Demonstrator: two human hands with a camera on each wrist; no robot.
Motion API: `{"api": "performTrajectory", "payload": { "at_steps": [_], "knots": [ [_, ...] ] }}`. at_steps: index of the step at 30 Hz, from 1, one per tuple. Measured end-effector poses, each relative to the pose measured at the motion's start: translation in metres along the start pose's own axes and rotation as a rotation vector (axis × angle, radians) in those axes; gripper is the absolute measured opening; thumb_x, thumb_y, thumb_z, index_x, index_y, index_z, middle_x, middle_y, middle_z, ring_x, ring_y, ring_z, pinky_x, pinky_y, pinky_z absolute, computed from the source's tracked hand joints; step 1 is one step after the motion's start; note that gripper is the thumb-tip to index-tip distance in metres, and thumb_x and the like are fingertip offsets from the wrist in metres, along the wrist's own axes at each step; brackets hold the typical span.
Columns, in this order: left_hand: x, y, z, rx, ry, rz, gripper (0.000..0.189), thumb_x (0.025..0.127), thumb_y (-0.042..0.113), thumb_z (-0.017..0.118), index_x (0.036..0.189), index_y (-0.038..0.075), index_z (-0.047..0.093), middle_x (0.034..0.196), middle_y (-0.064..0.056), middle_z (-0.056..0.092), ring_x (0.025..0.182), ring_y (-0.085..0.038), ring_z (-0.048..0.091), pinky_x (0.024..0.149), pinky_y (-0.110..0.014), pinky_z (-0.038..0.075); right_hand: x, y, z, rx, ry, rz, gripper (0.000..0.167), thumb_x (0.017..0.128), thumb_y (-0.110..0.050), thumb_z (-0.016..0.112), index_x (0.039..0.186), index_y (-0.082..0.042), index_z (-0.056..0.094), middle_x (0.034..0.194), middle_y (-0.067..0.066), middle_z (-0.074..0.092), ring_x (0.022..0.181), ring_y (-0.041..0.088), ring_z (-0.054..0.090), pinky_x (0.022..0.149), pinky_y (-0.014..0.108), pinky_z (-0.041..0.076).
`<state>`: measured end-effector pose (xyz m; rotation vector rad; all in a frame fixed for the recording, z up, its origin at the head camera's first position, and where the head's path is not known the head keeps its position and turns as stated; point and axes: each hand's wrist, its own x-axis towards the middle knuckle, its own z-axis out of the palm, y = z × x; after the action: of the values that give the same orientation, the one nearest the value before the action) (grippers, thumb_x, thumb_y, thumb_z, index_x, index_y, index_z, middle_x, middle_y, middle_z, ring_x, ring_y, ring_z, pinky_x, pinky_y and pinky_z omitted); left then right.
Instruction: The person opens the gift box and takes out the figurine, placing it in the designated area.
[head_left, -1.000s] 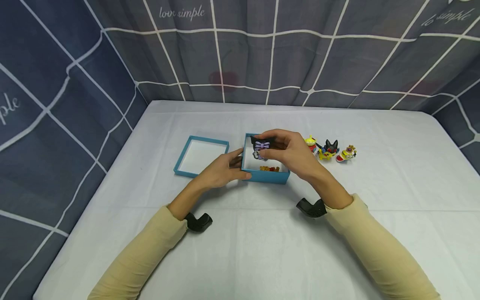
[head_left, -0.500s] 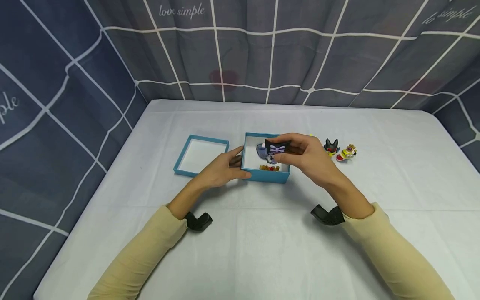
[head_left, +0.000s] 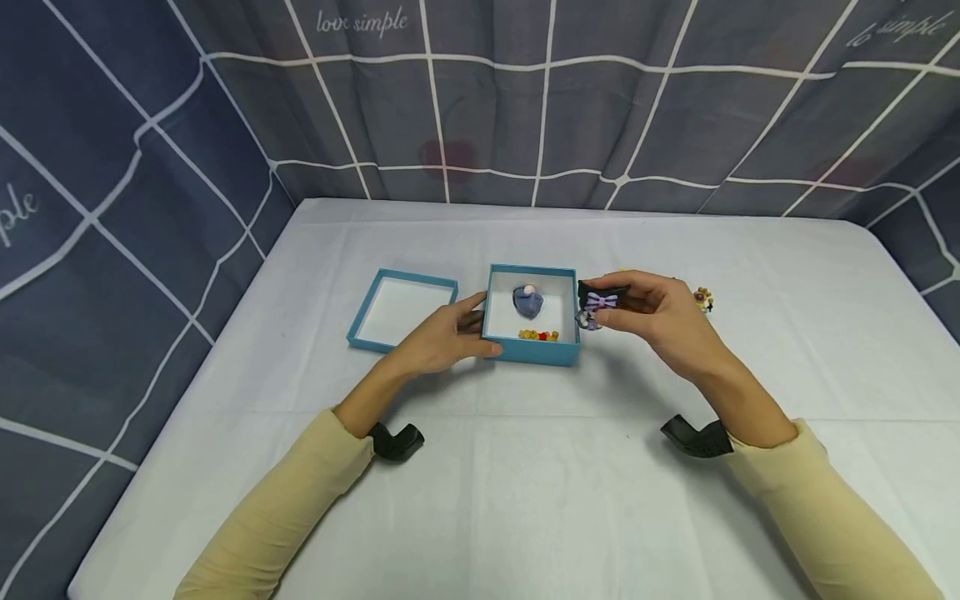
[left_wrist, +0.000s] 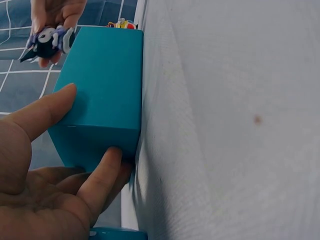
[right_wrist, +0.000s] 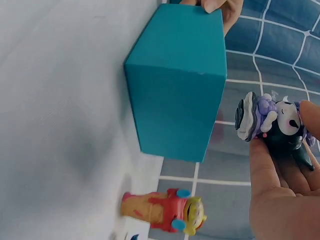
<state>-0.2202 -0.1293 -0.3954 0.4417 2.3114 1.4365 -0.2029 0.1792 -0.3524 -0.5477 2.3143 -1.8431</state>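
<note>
Fingers of the right hand (head_left: 663, 315) pinch a black-and-purple figurine (right_wrist: 277, 122) beside the teal box (head_left: 534, 353); we note the left hand (head_left: 441, 340) clamped on the box's near-left corner.

White-clothed table (head_left: 525, 500): shallow blue lid (head_left: 366, 344), open blue box (head_left: 536, 355) near it, small toy figures (right_wrist: 165, 211) rightward.

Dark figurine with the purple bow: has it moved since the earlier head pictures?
Yes. In the head view, the dark figurine, held by the right hand, has moved rightward, from over the open blue box to its right side.
</note>
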Motion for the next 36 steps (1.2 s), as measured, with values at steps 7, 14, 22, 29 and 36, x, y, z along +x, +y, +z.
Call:
{"api": "performTrajectory", "payload": {
  "at_steps": [7,14,22,29,36],
  "knots": [
    [0.000,0.000,0.000,0.016,0.006,-0.003,0.091,0.088,0.023,0.077,0.157,0.005,0.022,0.150,-0.019,0.040,0.138,-0.027,0.040,0.107,-0.039,0.038,-0.007,0.010,-0.011,-0.012,0.029,0.051,0.038,0.090,-0.006,0.072,0.128,-0.003,0.064,0.125,0.008,0.063,0.102,0.018,0.066,0.087,0.025,0.052],
    [0.001,-0.001,0.000,0.012,0.009,0.006,0.092,0.087,0.023,0.078,0.157,0.006,0.021,0.150,-0.018,0.040,0.138,-0.026,0.040,0.107,-0.039,0.038,-0.011,0.020,-0.016,-0.066,0.028,0.041,0.040,0.090,-0.006,0.072,0.129,-0.004,0.064,0.131,0.006,0.061,0.106,0.018,0.061,0.084,0.023,0.051],
    [0.001,-0.005,0.001,-0.015,0.001,0.016,0.090,0.088,0.020,0.077,0.157,0.004,0.021,0.151,-0.019,0.039,0.138,-0.028,0.040,0.107,-0.038,0.039,-0.013,0.031,-0.018,-0.066,0.024,0.058,0.040,0.088,-0.006,0.075,0.126,-0.002,0.065,0.122,0.006,0.066,0.100,0.013,0.064,0.081,0.023,0.052],
    [0.000,-0.004,0.002,-0.005,0.003,0.012,0.092,0.087,0.021,0.078,0.157,0.005,0.021,0.151,-0.019,0.039,0.137,-0.028,0.041,0.107,-0.039,0.039,-0.014,0.039,-0.018,-0.110,-0.003,0.090,0.042,0.087,-0.010,0.076,0.127,-0.003,0.064,0.125,0.003,0.065,0.103,0.010,0.064,0.081,0.020,0.049],
    [0.000,-0.004,0.001,0.006,0.007,0.009,0.093,0.086,0.023,0.078,0.157,0.004,0.021,0.151,-0.019,0.039,0.136,-0.027,0.043,0.106,-0.039,0.039,-0.014,0.048,-0.019,-0.068,-0.012,0.096,0.039,0.088,-0.003,0.074,0.125,0.000,0.063,0.128,-0.001,0.064,0.108,0.009,0.062,0.079,0.019,0.048]
  ]
}}
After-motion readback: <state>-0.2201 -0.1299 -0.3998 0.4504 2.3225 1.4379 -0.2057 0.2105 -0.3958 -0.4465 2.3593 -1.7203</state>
